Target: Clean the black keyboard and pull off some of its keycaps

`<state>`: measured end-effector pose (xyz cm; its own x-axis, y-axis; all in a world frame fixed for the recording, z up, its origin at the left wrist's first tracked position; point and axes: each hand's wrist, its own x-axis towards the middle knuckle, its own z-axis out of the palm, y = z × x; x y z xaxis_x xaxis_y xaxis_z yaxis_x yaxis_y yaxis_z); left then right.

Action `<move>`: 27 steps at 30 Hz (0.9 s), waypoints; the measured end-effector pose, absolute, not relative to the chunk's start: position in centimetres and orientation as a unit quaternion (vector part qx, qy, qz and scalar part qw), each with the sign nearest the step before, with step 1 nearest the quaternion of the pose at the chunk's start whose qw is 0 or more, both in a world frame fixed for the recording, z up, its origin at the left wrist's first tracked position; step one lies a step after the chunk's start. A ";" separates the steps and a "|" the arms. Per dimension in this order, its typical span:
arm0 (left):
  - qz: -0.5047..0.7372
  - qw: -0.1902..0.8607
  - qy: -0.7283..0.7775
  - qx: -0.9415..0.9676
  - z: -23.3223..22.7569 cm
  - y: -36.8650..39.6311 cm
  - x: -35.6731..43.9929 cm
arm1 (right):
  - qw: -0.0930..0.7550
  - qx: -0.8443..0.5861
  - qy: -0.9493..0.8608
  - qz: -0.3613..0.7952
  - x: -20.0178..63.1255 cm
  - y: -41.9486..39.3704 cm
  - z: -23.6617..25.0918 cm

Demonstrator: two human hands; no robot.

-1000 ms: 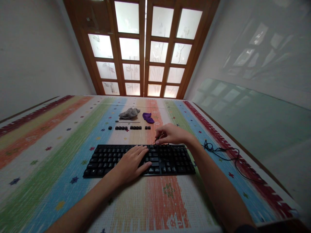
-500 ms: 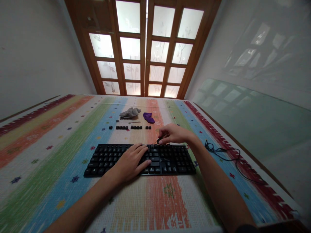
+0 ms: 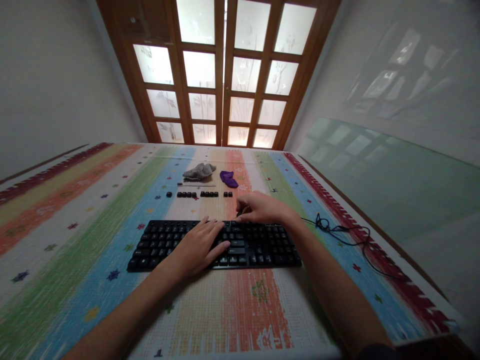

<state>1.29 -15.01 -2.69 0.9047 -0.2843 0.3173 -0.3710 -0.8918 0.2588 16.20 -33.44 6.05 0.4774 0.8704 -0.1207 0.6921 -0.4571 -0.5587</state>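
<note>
A black keyboard (image 3: pixel 168 245) lies on a striped mat (image 3: pixel 93 210). My left hand (image 3: pixel 197 247) rests flat on its middle keys with the fingers spread. At the keyboard's far edge, my right hand (image 3: pixel 262 207) has its fingertips pinched on a small black piece (image 3: pixel 239 213); whether this is a keycap or a tool is too small to tell. Beyond the keyboard, several loose black keycaps (image 3: pixel 202 194) sit in a row.
A thin rod (image 3: pixel 197 185) lies behind the keycap row. Farther back are a grey cloth (image 3: pixel 198 171) and a purple cloth (image 3: pixel 228 178). The keyboard's black cable (image 3: pixel 337 231) is coiled to the right. Wooden glazed doors (image 3: pixel 225 75) stand at the far end.
My right hand has dropped lower and shifted slightly left along the keyboard's far edge, still pinching the small piece. My left hand stays on the keys.
</note>
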 end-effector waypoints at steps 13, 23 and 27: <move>0.132 0.154 -0.170 0.964 -2.8 -14.8 1.3 | 0.217 -0.828 -0.499 0.135 16.1 -32.7 5.7; 0.126 0.141 -0.172 0.967 -2.8 -14.8 1.3 | 0.264 -0.818 -0.495 0.127 16.6 -32.5 5.1; 0.128 0.150 -0.173 0.965 -2.7 -14.8 1.2 | 0.255 -0.831 -0.481 0.114 16.2 -32.3 5.2</move>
<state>1.19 -14.77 -2.65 0.9079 -0.2949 0.2979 -0.3713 -0.8957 0.2448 16.25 -32.32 5.16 0.5108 0.8579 0.0563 0.7420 -0.4068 -0.5329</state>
